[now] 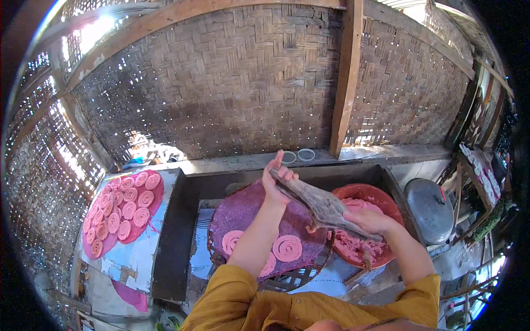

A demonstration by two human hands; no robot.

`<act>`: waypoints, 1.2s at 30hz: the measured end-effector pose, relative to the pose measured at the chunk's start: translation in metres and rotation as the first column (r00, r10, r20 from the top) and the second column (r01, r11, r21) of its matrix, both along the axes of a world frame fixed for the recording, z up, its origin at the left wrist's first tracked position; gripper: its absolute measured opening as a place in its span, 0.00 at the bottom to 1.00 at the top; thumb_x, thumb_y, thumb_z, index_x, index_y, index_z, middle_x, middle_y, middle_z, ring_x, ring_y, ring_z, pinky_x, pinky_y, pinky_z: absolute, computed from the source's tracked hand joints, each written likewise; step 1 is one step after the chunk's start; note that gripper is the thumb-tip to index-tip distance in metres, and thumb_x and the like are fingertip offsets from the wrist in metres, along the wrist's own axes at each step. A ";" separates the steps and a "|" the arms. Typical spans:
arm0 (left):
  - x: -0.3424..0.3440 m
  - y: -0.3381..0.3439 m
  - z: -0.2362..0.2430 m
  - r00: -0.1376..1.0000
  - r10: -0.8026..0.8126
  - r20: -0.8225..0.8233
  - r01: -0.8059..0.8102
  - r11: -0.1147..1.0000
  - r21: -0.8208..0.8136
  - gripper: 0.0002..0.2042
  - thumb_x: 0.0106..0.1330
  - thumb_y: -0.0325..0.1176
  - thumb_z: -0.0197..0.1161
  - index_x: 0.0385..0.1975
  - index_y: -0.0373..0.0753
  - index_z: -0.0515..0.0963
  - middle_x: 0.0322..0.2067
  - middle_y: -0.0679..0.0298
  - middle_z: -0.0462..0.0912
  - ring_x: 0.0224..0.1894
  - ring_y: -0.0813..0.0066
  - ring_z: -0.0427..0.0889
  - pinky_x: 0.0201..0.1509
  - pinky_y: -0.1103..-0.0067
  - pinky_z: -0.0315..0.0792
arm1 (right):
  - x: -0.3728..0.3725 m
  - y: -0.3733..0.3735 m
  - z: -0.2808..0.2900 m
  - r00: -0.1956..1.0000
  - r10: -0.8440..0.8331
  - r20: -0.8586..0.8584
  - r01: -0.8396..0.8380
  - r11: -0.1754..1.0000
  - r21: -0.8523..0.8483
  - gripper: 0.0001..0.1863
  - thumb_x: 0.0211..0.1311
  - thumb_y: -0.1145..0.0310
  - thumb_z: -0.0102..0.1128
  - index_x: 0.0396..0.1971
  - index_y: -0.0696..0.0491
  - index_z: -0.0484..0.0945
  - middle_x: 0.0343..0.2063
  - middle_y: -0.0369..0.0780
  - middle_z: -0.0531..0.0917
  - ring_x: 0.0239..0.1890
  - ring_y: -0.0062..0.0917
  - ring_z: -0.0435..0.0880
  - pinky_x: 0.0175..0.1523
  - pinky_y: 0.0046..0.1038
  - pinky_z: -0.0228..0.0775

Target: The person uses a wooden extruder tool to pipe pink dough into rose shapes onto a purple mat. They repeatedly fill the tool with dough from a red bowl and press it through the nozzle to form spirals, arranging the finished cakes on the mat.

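A long, worn grey wooden tool [317, 203], thicker in its middle, is held aslant in both hands above a round purple-covered tray [234, 207]. My left hand [277, 179] closes round its upper left end, with one finger pointing up. My right hand [369, 218] grips it toward the lower right end, over the rim of a red basin. Pink dough [353, 245] fills much of that red basin [395, 207]. On the tray lie a few pink dough spirals [287, 248], one partly hidden by my left forearm.
At the left, several pink spirals [130, 195] lie on pink sheets over a light-blue board [132, 265]. A dark wooden frame [176, 243] surrounds the tray and basin. Right of it stands a lidded metal pot [428, 212]. Two pale rings [305, 155] rest on the ledge by the woven wall [237, 83].
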State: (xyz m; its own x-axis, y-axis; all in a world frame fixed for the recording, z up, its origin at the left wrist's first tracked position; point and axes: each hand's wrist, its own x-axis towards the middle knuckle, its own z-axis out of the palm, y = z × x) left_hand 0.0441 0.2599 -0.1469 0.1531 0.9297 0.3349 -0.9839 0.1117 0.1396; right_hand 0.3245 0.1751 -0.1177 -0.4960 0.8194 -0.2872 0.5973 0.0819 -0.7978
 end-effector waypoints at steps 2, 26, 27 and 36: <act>-0.009 0.000 0.011 0.999 0.009 0.034 -0.010 0.999 0.043 0.18 0.63 0.41 0.40 0.48 0.46 0.72 0.11 0.74 0.67 0.16 0.76 0.70 0.33 0.72 0.69 | -0.011 0.000 0.010 1.000 0.027 0.001 -0.027 1.000 -0.006 0.35 0.59 0.40 0.41 0.42 0.61 0.75 0.40 0.48 0.78 0.46 0.32 0.76 0.52 0.31 0.64; -0.012 -0.037 0.076 0.994 0.109 0.003 -0.109 0.989 0.095 0.19 0.64 0.47 0.40 0.40 0.44 0.75 0.08 0.74 0.61 0.13 0.80 0.64 0.28 0.77 0.65 | -0.022 -0.041 0.082 0.968 -0.036 0.247 -0.027 0.968 0.248 0.31 0.58 0.42 0.42 0.34 0.59 0.77 0.27 0.47 0.79 0.34 0.32 0.79 0.40 0.31 0.67; -0.013 -0.040 0.073 0.994 0.108 -0.016 -0.106 0.989 0.103 0.19 0.64 0.47 0.40 0.40 0.43 0.75 0.08 0.74 0.61 0.13 0.80 0.64 0.28 0.77 0.65 | -0.029 -0.042 0.080 0.970 -0.015 0.243 -0.043 0.972 0.232 0.32 0.58 0.42 0.42 0.33 0.60 0.77 0.27 0.48 0.79 0.34 0.33 0.78 0.40 0.31 0.67; 0.013 -0.043 0.059 0.998 0.029 0.048 -0.035 0.992 0.117 0.19 0.64 0.47 0.39 0.37 0.42 0.75 0.07 0.73 0.61 0.12 0.78 0.64 0.27 0.77 0.65 | -0.010 -0.061 0.100 0.974 -0.043 0.222 0.009 0.989 0.150 0.32 0.58 0.42 0.43 0.28 0.60 0.78 0.19 0.45 0.78 0.27 0.33 0.79 0.36 0.32 0.68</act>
State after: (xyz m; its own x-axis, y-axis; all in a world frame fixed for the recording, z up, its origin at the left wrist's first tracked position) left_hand 0.0568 0.2167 -0.0880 0.1056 0.8874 0.4487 -0.9924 0.0653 0.1044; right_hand 0.3147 0.1140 -0.0178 -0.4106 0.8728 -0.2639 0.7630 0.1704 -0.6236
